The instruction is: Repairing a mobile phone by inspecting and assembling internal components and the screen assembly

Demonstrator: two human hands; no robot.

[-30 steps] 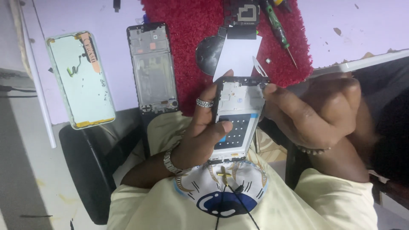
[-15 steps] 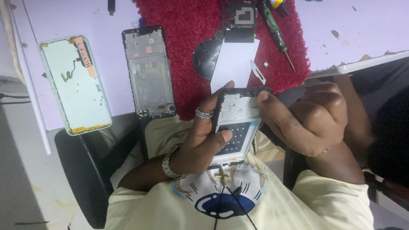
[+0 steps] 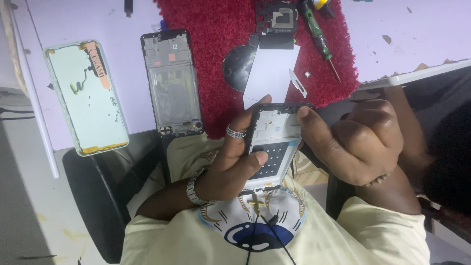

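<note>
Left hand (image 3: 235, 164) grasps a stripped phone frame (image 3: 272, 147), thumb across its face, held over the lap off the table's near edge. Right hand (image 3: 360, 145) clenched, index fingertip on the frame's top corner. Second frame (image 3: 172, 83) and back cover (image 3: 87, 98) lie on the table (image 3: 402, 34); screwdriver (image 3: 321, 39) on red mat (image 3: 211, 29).

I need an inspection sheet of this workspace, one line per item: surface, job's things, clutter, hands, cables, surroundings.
Surface: pale purple table with a red mat on it.
Job's things: opened phone frame, held above the lap.
Clutter: phone back cover and black frame on the table; screwdriver, white card, dark disc and circuit part on the mat.
Hands: left hand grips the phone frame, ring and wristwatch on; right hand touches its top edge with one finger.
Cables: thin black cord over the shirt.
Surroundings: black chair, grey floor.
</note>
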